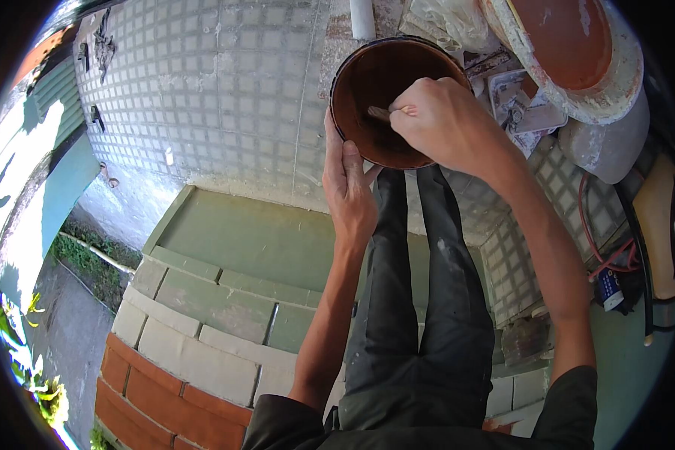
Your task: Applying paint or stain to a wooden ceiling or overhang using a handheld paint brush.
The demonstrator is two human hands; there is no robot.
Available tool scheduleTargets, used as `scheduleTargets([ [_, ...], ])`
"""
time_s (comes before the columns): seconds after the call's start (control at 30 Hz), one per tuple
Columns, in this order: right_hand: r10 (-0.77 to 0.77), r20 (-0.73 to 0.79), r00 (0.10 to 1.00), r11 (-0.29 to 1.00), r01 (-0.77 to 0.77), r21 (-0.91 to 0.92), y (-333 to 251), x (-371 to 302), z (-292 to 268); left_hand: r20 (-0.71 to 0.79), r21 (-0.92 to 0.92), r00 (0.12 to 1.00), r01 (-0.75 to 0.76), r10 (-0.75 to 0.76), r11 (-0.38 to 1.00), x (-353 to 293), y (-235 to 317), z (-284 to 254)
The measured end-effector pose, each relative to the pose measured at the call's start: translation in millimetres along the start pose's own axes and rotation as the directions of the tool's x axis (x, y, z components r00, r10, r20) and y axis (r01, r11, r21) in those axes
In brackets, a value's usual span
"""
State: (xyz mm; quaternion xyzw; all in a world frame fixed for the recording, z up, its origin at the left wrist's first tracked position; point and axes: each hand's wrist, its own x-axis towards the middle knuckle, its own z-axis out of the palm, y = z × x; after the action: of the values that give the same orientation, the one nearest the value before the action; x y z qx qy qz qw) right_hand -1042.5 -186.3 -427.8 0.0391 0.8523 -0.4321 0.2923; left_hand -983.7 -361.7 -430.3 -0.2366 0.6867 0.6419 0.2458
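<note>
A round, dark-rimmed bucket (358, 73) with a reddish-brown inside is tipped toward me at the upper middle. My left hand (349, 187) grips its left side, thumb at the rim and fingers along the outer wall. Inside the bucket's mouth, my right hand (446, 124) is closed in a fist around a thin wooden tool (379, 113). A short, flat brownish end of it sticks out on the left of the fist; the rest is covered by the fingers. How much paint lies in the bottom cannot be made out.
At the upper right stands a large paint-smeared tub (604, 105) with orange-brown contents. Beside it are a grimy plastic tray (529, 112) and crumpled plastic sheeting (450, 22). Red tubing (615, 262) lies at the right. Below, painted steps (202, 360) descend beside tiled paving (225, 90).
</note>
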Motion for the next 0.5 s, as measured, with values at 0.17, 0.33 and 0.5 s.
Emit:
scheduleTargets([
  [0.17, 0.025, 0.147, 0.989, 0.991, -0.044, 0.129, 0, 3, -7, 0.01, 0.007, 1.0, 0.002, -0.002, 1.0, 2, 5, -3],
  [0.33, -0.023, 0.166, 0.986, 0.979, -0.011, 0.204, 0, -10, -20, 0.001, 0.003, 1.0, 0.007, -0.007, 1.0, 3, 3, -5],
  [0.5, 0.023, 0.254, 0.967, 0.98, -0.072, 0.186, -13, -18, -43, 0.0, 0.004, 1.0, 0.016, -0.016, 1.0, 0, 5, -7],
])
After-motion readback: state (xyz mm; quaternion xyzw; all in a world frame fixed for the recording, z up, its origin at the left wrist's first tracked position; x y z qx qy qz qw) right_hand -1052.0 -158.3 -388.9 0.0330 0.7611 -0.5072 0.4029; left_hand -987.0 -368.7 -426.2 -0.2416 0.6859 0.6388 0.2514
